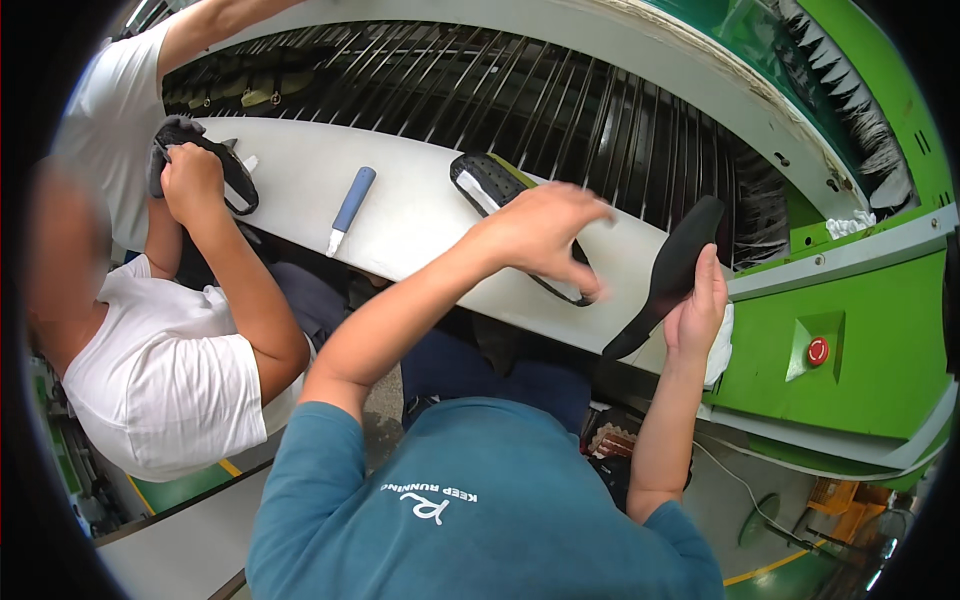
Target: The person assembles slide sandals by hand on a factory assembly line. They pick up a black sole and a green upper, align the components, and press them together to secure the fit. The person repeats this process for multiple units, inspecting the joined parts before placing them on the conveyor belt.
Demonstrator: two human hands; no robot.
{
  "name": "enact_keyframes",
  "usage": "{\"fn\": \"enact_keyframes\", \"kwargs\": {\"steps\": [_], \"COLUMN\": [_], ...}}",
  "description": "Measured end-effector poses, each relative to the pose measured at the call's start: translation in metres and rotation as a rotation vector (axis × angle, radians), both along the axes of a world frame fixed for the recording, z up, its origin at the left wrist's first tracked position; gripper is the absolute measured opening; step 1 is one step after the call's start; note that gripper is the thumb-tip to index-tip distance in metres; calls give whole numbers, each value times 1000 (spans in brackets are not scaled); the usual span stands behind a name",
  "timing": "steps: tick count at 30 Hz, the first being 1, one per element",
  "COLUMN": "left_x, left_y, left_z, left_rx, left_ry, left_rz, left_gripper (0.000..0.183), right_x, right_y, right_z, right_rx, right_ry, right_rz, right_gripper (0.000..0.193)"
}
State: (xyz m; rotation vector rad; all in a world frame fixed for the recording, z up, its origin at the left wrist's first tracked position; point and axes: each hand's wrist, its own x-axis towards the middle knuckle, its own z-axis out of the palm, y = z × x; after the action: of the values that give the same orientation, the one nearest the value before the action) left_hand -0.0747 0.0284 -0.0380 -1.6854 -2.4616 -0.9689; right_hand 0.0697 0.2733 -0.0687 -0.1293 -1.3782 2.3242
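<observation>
In my right hand [697, 310] is a thin black insole [672, 262], held upright on its edge between thumb and fingers at the right end of the white worktop. My left hand [548, 238] is over a black shoe [485, 182] with a white strip and a green edge. Its thumb and fingers are spread and curved, slightly blurred, with nothing between them. Part of the shoe is hidden behind this hand, and I cannot tell whether they touch.
A tool with a blue handle [352, 208] and white tip lies on the white worktop [415, 235]. To the left, a seated co-worker handles a dark shoe [235, 180]. Behind runs a rack of metal rollers [430, 80]. A green machine panel with a red button [818, 350] stands at right.
</observation>
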Motion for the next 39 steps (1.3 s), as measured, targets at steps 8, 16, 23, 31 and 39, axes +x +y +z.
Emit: {"fn": "enact_keyframes", "kwargs": {"steps": [8,16,23,31,39], "left_x": [-20,14,26,47,63], "left_y": [5,-26,4,10,5], "left_z": [-22,101,40,53,55], "left_rx": [107,943,745,828,787], "left_ry": [91,-358,-368,-673,-677], "left_rz": [-35,202,4,-134,-110], "left_gripper": [62,43,40,36,37], "right_x": [-13,-16,-9,-9,-7], "right_y": [23,8,8,10,7], "right_z": [-85,-84,-80,-84,-81], "right_rx": [237,415,358,373,425], "right_ry": [-218,-322,-287,-274,-269], "right_rz": [-174,-252,-213,-237,-239], "right_gripper": [28,28,26,28,28]}}
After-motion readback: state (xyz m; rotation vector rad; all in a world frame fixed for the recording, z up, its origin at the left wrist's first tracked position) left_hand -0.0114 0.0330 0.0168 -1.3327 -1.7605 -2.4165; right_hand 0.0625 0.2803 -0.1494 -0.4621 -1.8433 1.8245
